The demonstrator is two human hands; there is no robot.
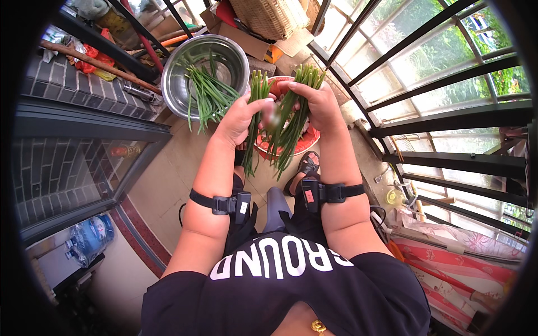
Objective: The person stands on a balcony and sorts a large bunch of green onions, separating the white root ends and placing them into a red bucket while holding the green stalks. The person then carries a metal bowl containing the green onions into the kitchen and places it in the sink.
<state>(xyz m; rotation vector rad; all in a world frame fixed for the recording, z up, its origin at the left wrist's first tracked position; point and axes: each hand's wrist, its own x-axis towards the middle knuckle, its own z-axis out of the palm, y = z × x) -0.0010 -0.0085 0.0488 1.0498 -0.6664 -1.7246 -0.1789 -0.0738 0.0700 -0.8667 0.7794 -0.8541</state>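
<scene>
My left hand (241, 115) is closed round a small bundle of green garlic chives (254, 96), cut stem ends upward, leaves hanging down. A thicker bunch of chives (294, 113) is in my right hand (321, 103), its pale stem ends showing above the thumb. The two hands are close together, with a blurred patch between them. Below them stands a red-rimmed round container (309, 145), its contents mostly hidden by hands and leaves. Left of my left hand is a stainless steel basin (176, 90), where more chives (210, 90) lie, some leaves hanging over the rim.
Cardboard (248, 42) and a woven basket (273, 17) stand beyond the basin. A metal-barred window (420, 75) runs along the right, a dark-framed glass door (92, 122) along the left. A water jug (90, 237) is at lower left; my sandalled foot (309, 161) is beside the red-rimmed container.
</scene>
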